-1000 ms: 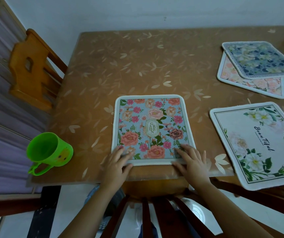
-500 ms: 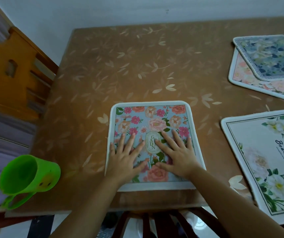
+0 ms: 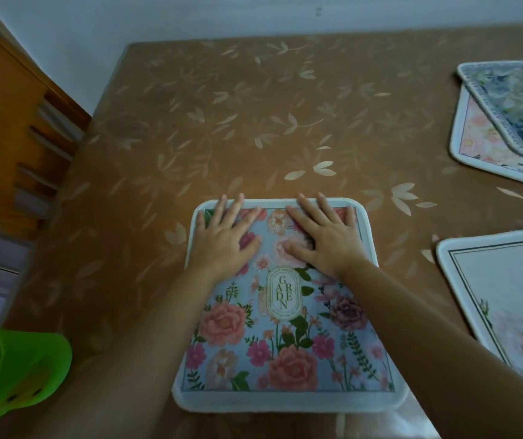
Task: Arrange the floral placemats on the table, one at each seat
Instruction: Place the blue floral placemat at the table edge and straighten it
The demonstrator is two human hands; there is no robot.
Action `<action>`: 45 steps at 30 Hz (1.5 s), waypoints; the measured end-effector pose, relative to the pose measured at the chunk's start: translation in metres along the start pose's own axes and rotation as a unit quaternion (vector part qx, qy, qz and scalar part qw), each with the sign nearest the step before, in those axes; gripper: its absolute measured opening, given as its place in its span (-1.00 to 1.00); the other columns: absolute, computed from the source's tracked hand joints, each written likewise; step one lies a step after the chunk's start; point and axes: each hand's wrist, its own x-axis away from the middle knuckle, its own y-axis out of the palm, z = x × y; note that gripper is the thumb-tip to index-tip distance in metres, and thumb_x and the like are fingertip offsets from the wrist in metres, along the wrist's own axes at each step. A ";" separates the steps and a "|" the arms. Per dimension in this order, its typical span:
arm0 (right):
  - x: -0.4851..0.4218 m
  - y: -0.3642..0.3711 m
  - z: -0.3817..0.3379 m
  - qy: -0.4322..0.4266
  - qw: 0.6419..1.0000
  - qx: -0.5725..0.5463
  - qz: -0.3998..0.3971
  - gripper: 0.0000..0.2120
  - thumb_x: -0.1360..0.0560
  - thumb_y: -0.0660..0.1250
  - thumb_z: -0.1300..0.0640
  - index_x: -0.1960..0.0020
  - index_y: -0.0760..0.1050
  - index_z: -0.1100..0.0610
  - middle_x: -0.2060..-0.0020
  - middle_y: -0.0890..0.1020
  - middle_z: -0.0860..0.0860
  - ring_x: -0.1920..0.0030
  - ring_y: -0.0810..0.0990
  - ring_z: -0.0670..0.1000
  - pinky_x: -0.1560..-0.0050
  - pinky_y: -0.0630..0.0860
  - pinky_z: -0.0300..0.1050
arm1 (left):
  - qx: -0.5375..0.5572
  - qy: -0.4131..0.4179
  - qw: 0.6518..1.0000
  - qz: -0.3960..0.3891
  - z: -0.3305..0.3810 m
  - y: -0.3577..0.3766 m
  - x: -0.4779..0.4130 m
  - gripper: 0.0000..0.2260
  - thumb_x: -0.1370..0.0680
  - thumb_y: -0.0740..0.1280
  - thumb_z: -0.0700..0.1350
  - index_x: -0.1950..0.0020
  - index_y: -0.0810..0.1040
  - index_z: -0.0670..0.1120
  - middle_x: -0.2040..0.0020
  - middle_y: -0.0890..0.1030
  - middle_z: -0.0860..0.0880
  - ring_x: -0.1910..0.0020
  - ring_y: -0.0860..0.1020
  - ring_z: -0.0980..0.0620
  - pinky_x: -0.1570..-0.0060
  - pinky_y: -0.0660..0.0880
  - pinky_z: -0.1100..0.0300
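Okay, one looks done: the blue rose-print fabric placemat (image 3: 285, 327) lies flat at the near edge of the brown leaf-patterned surface (image 3: 254, 122), left hand (image 3: 225, 239) and right hand (image 3: 326, 242) pressing its far end, fingers (image 3: 238, 205) straight, gripping nothing. Still unplaced, I'd say: the white leafy placemat (image 3: 507, 296) beside it, plus a navy floral placemat (image 3: 520, 103) overlapping a pink floral placemat (image 3: 478, 147).
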 end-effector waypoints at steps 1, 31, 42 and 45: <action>-0.002 0.001 0.000 0.023 1.000 -0.004 0.013 -0.32 -0.40 -0.06 -0.39 -0.44 -0.12 -0.19 -0.50 -0.09 -0.13 -0.48 -0.20 0.00 -0.39 -0.14 0.31 | 0.000 -0.009 1.000 0.006 -0.001 0.000 -0.004 -0.49 -0.53 -0.05 0.25 -0.44 -0.11 0.22 -0.53 -0.11 0.04 -0.48 -0.19 -0.03 -0.38 -0.14 -0.21; 0.161 0.016 -0.047 0.081 0.996 -0.002 -0.024 -0.31 -0.34 -0.29 -0.48 -0.36 -0.42 -0.24 -0.43 -0.29 -0.10 -0.42 -0.38 0.05 -0.40 -0.28 0.18 | -0.029 -0.069 0.997 0.001 0.054 0.014 0.167 -0.34 -0.44 -0.15 0.36 -0.46 -0.13 0.07 -0.49 -0.10 -0.08 -0.46 -0.16 -0.18 -0.36 -0.14 -0.16; 0.188 0.018 -0.062 0.046 0.997 -0.015 -0.060 -0.37 -0.38 -0.34 -0.41 -0.36 -0.37 -0.19 -0.41 -0.35 -0.06 -0.35 -0.52 0.11 -0.31 -0.45 0.21 | -0.012 -0.073 0.997 -0.029 0.097 0.011 0.190 -0.36 -0.48 -0.14 0.34 -0.41 0.26 0.01 -0.42 0.30 -0.17 -0.40 0.21 -0.27 -0.24 0.20 -0.32; 0.192 0.016 -0.055 0.023 0.997 -0.021 -0.068 -0.41 -0.46 -0.22 -0.34 -0.41 -0.28 -0.16 -0.41 -0.34 -0.06 -0.37 -0.47 0.12 -0.32 -0.45 0.18 | 0.005 -0.072 0.997 -0.039 0.114 0.013 0.195 -0.42 -0.50 -0.09 0.29 -0.41 0.26 0.02 -0.42 0.31 -0.14 -0.41 0.20 -0.22 -0.31 0.16 -0.26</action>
